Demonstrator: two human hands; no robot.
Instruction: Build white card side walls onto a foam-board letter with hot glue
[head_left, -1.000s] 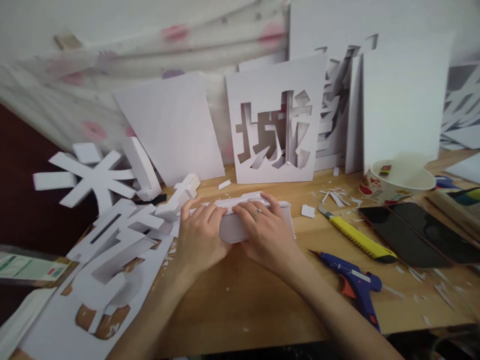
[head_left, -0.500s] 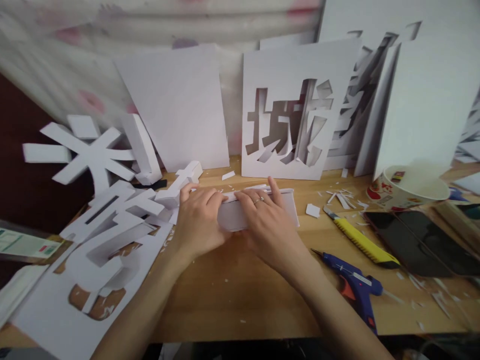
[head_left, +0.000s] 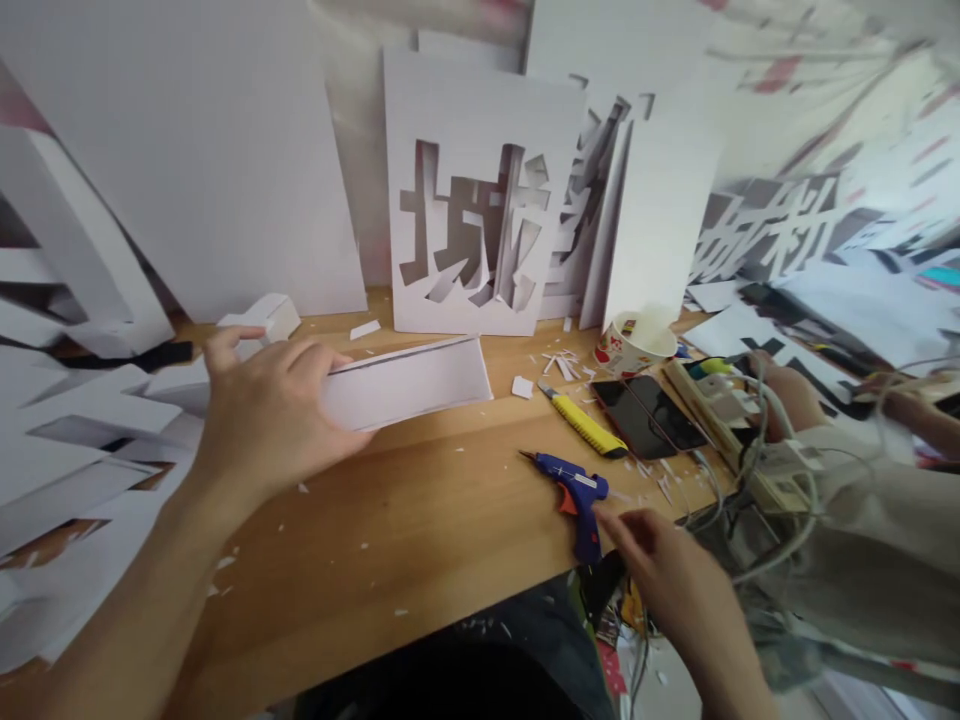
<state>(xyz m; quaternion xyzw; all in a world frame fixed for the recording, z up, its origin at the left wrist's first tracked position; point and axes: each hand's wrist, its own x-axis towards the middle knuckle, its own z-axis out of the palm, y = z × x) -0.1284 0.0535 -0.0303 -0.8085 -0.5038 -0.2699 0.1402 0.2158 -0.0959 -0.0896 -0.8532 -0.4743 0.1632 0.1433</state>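
My left hand (head_left: pixel 274 410) is closed around the left end of a long white foam-board piece (head_left: pixel 416 385), tilted up at its right end. A thin dark line runs along the piece's upper edge. Near the table's front edge, my right hand (head_left: pixel 671 565) holds nothing, its fingers loosely bent and apart. Those fingertips are beside the handle of a blue glue gun (head_left: pixel 576 487) with an orange trigger, which lies on its side. Whether they touch it I cannot tell. Behind the gun lies a yellow utility knife (head_left: pixel 589 425).
White cut-out foam letters (head_left: pixel 82 440) crowd the left. A board with a cut-out character (head_left: pixel 469 100) leans at the back. Phones (head_left: pixel 649 415), a paper cup (head_left: pixel 634 345) and white cables (head_left: pixel 780 420) are at right. Another person's hand (head_left: pixel 791 395) shows beyond.
My right hand has left the foam-board piece and moved right to the glue gun. My left hand still holds the piece. The view has turned right, bringing another person's hands into sight.
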